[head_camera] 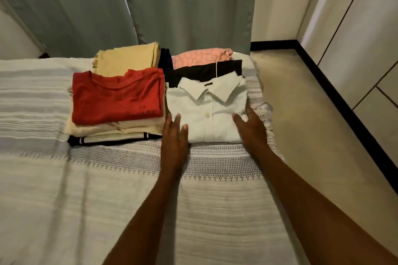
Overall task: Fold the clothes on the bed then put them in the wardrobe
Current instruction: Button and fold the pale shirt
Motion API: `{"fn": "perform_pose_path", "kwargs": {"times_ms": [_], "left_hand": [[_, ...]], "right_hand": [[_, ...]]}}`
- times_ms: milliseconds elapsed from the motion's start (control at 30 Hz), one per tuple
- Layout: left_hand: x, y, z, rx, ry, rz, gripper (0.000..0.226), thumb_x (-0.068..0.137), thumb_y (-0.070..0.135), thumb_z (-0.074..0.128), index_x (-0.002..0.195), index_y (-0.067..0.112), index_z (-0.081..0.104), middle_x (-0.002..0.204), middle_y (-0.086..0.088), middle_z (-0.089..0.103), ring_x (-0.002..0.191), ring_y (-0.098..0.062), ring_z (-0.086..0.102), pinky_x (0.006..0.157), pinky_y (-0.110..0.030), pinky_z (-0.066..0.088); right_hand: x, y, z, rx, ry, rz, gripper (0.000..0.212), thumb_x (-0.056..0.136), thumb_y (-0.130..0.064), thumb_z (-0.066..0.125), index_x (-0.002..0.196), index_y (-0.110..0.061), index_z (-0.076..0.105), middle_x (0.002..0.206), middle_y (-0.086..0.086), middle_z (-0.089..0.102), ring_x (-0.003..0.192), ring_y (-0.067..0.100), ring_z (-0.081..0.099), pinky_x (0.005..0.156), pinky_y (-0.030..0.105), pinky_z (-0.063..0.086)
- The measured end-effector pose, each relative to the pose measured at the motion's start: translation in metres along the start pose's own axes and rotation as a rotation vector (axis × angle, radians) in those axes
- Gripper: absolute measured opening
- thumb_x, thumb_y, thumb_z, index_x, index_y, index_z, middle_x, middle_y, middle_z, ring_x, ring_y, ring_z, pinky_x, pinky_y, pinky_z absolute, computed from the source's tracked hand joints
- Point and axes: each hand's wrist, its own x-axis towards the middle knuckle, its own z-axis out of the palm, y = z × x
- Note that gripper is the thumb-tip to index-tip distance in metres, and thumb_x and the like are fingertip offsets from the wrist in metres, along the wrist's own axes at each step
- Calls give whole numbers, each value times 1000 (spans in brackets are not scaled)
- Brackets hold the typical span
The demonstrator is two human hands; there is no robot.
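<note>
Two bare forearms reach forward over the bed [86,189], which is covered with a white spread woven with grey bands. The left hand [175,135] lies flat with its fingers [184,130] straight and close together, the tips resting on the near left corner of a folded white shirt [206,114]; it grips nothing. The right hand [251,126] is set against the shirt's near right edge, fingers extended and slightly spread, touching the cloth without curling round it. The white shirt sits buttoned side up, collar away from the person, near the right edge of the bed.

Just left of it, touching or nearly so, stands a stack of folded clothes: a red t-shirt [117,97] on top, cream garments [116,128] beneath, and a dark piece with white stripes [112,141] at the bottom.

Behind the white shirt lies a folded black garment [204,71], and beyond that a pink one [200,57]. Behind the red t-shirt sits a folded tan garment [127,60], with a dark navy piece [164,58] between it and the pink one.

Past the bed hang grey-green curtains [172,6]. On the right, across a strip of floor [312,125], stand pale wardrobe doors [361,38] above a black skirting.
</note>
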Motion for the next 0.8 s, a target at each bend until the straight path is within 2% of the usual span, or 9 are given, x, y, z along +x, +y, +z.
{"fn": "perform_pose_path", "kwargs": {"times_ms": [133, 233, 333, 400, 467, 567, 700, 767, 800], "left_hand": [[1, -9, 8, 74, 43, 6, 50, 105, 43, 35, 150, 21, 38, 162, 1, 18, 148, -10, 17, 118, -26, 18], [-4, -5, 6, 85, 37, 53, 50, 105, 43, 34, 150, 20, 37, 162, 1, 16, 148, -12, 17, 116, -30, 22], [-15, -7, 3, 146, 42, 55, 52, 105, 44, 34, 151, 19, 34, 162, -1, 15, 149, -17, 17, 116, -36, 27], [-30, -6, -1, 153, 42, 55, 54, 104, 44, 37, 151, 18, 32, 162, -4, 16, 149, -19, 16, 118, -37, 26], [-50, -4, -6, 133, 52, 60, 56, 102, 42, 41, 151, 15, 33, 162, -10, 19, 149, -22, 17, 119, -37, 24], [-82, -4, -14, 112, 38, 56, 57, 101, 36, 47, 150, 10, 35, 159, -14, 24, 148, -25, 20, 120, -40, 24], [-144, 6, -37, 72, -36, 44, 56, 100, 34, 51, 150, 14, 36, 156, -8, 32, 145, -21, 28, 118, -35, 27], [-177, 9, -52, 112, -78, 43, 54, 100, 33, 51, 149, 14, 38, 148, -6, 44, 138, -19, 37, 114, -31, 30], [-195, 10, -59, 139, -104, 62, 52, 101, 33, 49, 148, 13, 39, 144, -6, 48, 134, -21, 41, 113, -33, 34]], "right_hand": [[7, 8, 10, -27, 69, -45, 50, 91, -50, 55, 134, -24, 55, 123, 1, 65, 110, 28, 61, 90, 39, 50], [-4, 4, 5, -37, 68, -99, 57, 97, -47, 54, 149, -31, 39, 137, 2, 59, 120, 26, 57, 96, 39, 49], [-22, 1, 3, -60, 61, -141, 71, 98, -54, 49, 157, -36, 15, 157, 0, 39, 137, 23, 43, 106, 40, 42], [-43, 2, 4, -89, 79, -159, 76, 97, -59, 46, 158, -34, 8, 163, -1, 26, 144, 22, 33, 112, 43, 37], [-68, 4, 7, -133, 109, -181, 82, 97, -58, 47, 159, -27, 3, 166, 0, 12, 150, 20, 19, 118, 40, 26], [-104, 7, 8, -205, 150, -168, 86, 98, -53, 50, 160, -18, 0, 167, 2, 1, 153, 19, 6, 121, 35, 16], [-182, 7, 7, -335, 66, -199, 83, 99, -50, 48, 159, -15, 4, 167, 4, 3, 153, 21, 7, 123, 35, 13], [-228, 11, 8, -491, -16, -225, 77, 99, -57, 37, 160, -18, 10, 167, 2, 8, 153, 20, 6, 122, 33, 8], [-251, 14, 8, -587, -39, -244, 76, 97, -62, 26, 159, -19, 13, 167, 1, 9, 153, 19, 4, 122, 34, 5]]}}
